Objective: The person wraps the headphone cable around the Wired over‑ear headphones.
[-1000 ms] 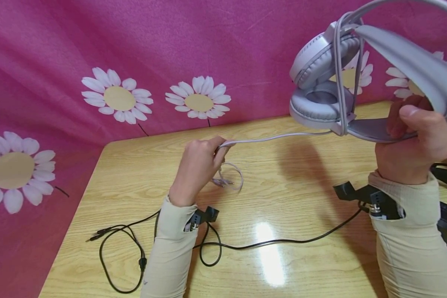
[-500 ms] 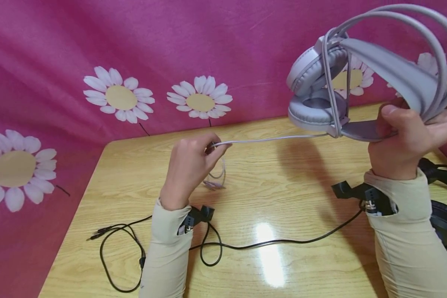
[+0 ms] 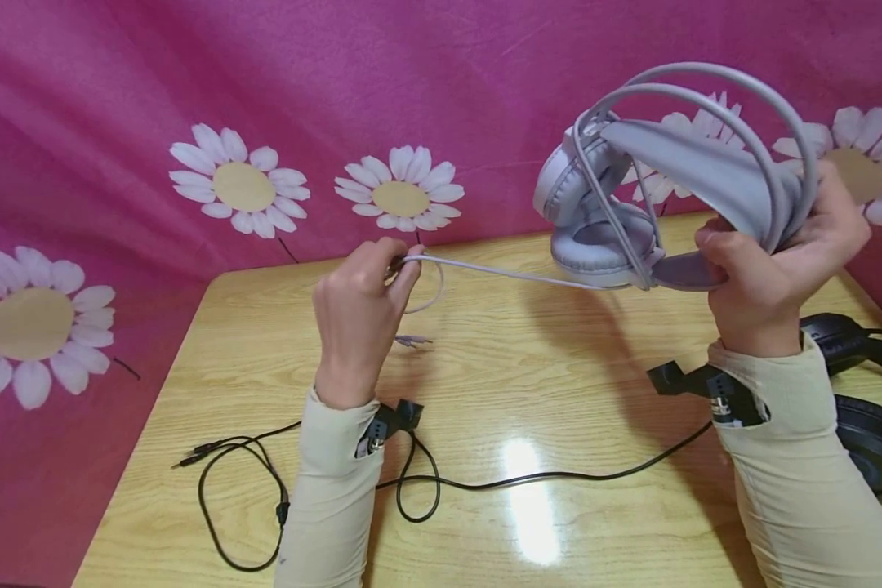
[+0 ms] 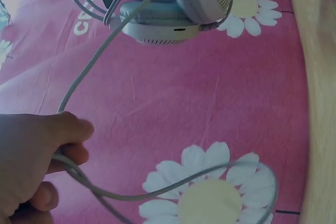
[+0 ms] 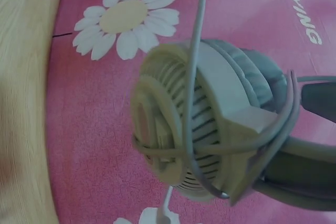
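Observation:
My right hand grips a pale grey over-ear headset by its headband, holding it above the table's far right part. Cable is wound around the headset, crossing the ear cup in the right wrist view. From there the grey cable runs fairly taut to my left hand, which pinches it between thumb and fingers. Below the left hand a loop of cable hangs, and the cable's plug ends dangle over the table. The right hand's fingers do not show in the right wrist view.
A black headset lies at the table's right edge, partly behind my right forearm. Its black cable appears to cross the wooden table, with plugs at the left. A pink flowered cloth hangs behind the table.
The right hand has brought the grey headset lower and to the left. My left hand has moved left and slightly away with the cable, and the plug ends hang higher up in the view.

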### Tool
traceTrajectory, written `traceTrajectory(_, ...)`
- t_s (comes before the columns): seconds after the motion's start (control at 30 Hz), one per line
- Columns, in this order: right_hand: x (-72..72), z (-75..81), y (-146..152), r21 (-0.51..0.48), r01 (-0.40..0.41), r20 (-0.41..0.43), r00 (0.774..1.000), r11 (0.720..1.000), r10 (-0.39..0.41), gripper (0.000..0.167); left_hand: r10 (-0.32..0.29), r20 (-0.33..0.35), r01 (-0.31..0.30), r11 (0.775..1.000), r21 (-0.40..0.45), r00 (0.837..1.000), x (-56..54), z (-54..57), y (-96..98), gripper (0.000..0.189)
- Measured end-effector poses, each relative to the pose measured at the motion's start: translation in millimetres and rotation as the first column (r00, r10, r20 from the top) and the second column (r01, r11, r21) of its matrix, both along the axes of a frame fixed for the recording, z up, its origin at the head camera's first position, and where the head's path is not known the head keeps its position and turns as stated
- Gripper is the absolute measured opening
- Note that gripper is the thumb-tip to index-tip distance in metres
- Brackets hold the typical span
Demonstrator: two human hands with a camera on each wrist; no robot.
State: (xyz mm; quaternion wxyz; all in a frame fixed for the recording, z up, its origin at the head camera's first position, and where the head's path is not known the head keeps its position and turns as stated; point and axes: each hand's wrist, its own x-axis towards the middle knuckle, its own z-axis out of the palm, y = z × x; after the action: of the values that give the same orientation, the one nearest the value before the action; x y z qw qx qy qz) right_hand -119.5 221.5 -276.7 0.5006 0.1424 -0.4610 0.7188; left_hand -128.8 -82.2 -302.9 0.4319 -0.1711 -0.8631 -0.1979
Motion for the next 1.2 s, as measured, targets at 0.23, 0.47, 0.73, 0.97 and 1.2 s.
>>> traceTrajectory(0.23, 1.3, -5.1, 4, 0.130, -0.013, 0.029, 1.000, 0.991, 0.010, 0.036, 0.080, -0.151, -0.054, 0.984, 0.168, 0.985, -0.6, 4.5, 1.1, 0.015)
traceTrajectory(0.47, 4.2, -14.6, 8, 0.328, 0.001, 0.109, 0.993, 0.945, -0.039, 0.031, 0.082, -0.229, -0.022, 0.968, 0.251, 0.970, 1.0, 8.8, 3.3, 0.016)
traceTrajectory(0.73, 4.6, -26.0, 17, 0.538, -0.065, 0.137, 0.991, 0.841, -0.011, 0.042, 0.158, -0.160, -0.126, 0.973, 0.193, 0.975, -0.6, 12.0, 2.6, 0.032)
traceTrajectory(0.97, 5.8, -24.3, 17, 0.619, -0.112, 0.160, 0.987, 0.777, 0.014, 0.040, 0.072, 0.049, -0.070, 0.996, -0.046, 0.996, -7.3, 42.8, -6.6, 0.054)
traceTrajectory(1.2, 4.4, -18.6, 20, 0.617, -0.137, 0.202, 0.979, 0.775, 0.012, 0.042, -0.194, 0.580, 0.258, 0.966, -0.030, 0.791, -16.6, 93.5, -28.5, 0.041)
